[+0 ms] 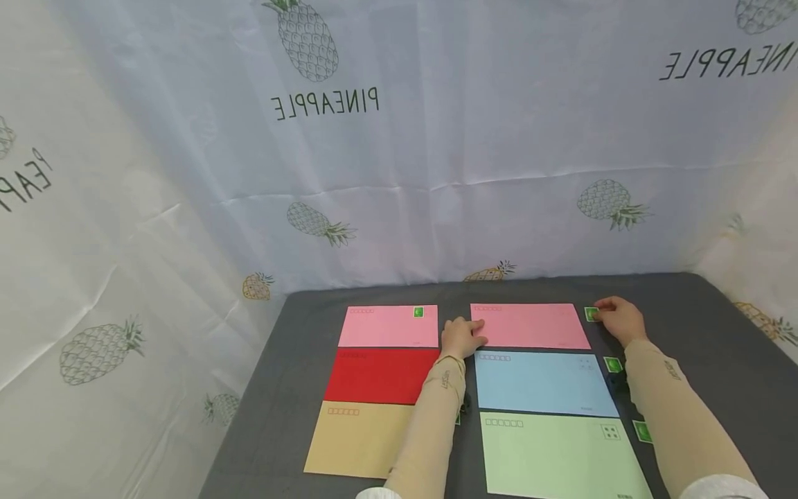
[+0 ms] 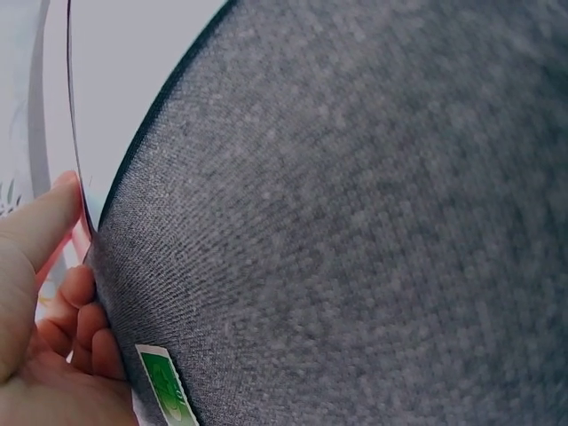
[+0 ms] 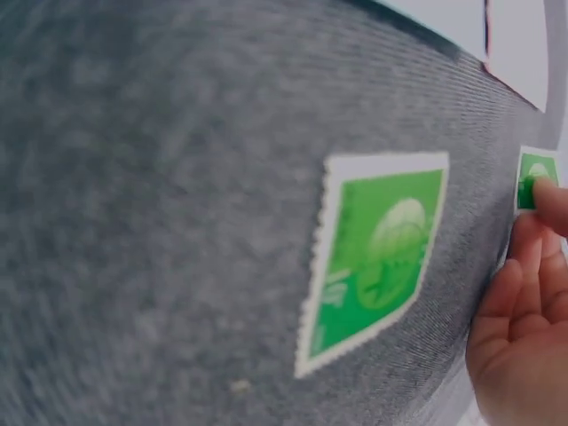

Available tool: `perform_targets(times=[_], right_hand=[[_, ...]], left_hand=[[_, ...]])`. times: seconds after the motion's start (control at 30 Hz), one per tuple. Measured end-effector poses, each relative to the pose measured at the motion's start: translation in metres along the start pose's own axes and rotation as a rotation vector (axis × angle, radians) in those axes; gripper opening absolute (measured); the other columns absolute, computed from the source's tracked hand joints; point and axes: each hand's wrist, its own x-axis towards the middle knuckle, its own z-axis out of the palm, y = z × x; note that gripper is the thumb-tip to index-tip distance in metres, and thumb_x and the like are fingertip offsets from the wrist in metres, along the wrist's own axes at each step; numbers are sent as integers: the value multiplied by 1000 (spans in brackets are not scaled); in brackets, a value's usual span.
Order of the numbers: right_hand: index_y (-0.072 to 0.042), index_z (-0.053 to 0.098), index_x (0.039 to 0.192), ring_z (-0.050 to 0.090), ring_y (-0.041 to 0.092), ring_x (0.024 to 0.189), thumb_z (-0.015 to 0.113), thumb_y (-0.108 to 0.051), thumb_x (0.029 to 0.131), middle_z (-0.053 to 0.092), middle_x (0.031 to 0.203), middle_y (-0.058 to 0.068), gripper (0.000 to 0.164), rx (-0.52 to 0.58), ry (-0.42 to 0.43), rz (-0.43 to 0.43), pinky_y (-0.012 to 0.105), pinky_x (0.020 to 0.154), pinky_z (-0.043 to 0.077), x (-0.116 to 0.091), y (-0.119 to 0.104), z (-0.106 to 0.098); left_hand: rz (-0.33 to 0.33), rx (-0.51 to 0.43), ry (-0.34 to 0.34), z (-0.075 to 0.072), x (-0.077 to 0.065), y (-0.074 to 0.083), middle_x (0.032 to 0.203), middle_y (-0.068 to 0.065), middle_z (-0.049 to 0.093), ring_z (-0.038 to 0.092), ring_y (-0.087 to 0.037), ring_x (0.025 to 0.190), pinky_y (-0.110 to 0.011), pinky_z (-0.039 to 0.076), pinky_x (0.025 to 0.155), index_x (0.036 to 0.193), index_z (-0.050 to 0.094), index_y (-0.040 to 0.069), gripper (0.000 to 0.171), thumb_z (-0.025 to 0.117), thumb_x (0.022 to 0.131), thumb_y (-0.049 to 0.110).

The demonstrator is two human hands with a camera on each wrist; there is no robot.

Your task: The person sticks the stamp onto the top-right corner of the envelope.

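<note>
My left hand (image 1: pixel 461 337) rests its fingertips on the left edge of the far right pink envelope (image 1: pixel 530 327). In the left wrist view, its thumb (image 2: pixel 58 213) lies along the envelope's edge, with a green stamp (image 2: pixel 164 382) on the table nearby. Just right of the same envelope, my right hand (image 1: pixel 622 320) pinches a green stamp (image 1: pixel 589 314) by its right side. The right wrist view shows the thumb over that stamp (image 3: pixel 527 167). Closer to the camera there, another green stamp (image 3: pixel 382 257) with a serrated edge lies on the grey cloth.
Below the pink envelope lie a blue envelope (image 1: pixel 542 382) and a green envelope (image 1: pixel 555 450). Two more stamps, one (image 1: pixel 614 364) above the other (image 1: pixel 642 431), lie beside them. The left column has a stamped pink envelope (image 1: pixel 380 329), a red envelope (image 1: pixel 377 376) and a tan envelope (image 1: pixel 355 436).
</note>
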Motion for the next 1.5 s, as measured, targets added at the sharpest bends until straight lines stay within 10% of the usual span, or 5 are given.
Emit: perform_targets(times=[0.43, 0.6, 0.9, 1.5], right_hand=[[-1, 29, 134, 41, 34, 108, 51, -44, 83, 36, 130, 25, 70, 267, -135, 59, 43, 78, 40, 6, -7, 0], [3, 29, 132, 43, 34, 108, 50, -35, 86, 37, 128, 27, 63, 249, -190, 38, 35, 73, 40, 9, -18, 9], [3, 30, 129, 39, 38, 110, 48, -34, 87, 34, 129, 28, 59, 234, -203, 39, 53, 89, 34, 17, -23, 27], [6, 33, 124, 46, 36, 101, 52, -18, 86, 46, 113, 26, 49, 114, -139, 61, 37, 72, 42, 9, -40, 37]], left_hand=[[6, 18, 9, 0, 2, -1, 105, -6, 56, 45, -21, 93, -35, 38, 82, 119, 55, 28, 43, 65, 77, 31], [10, 22, 6, 1, 2, -1, 105, -6, 56, 45, -21, 92, -35, 38, 81, 119, 55, 28, 43, 65, 77, 31], [7, 29, -5, 2, 3, -2, 104, -5, 56, 44, -20, 93, -34, 38, 81, 119, 55, 30, 43, 64, 77, 32], [-1, 24, -14, 2, 6, -2, 105, -4, 55, 43, -17, 91, -31, 37, 80, 120, 53, 31, 44, 63, 78, 34]])
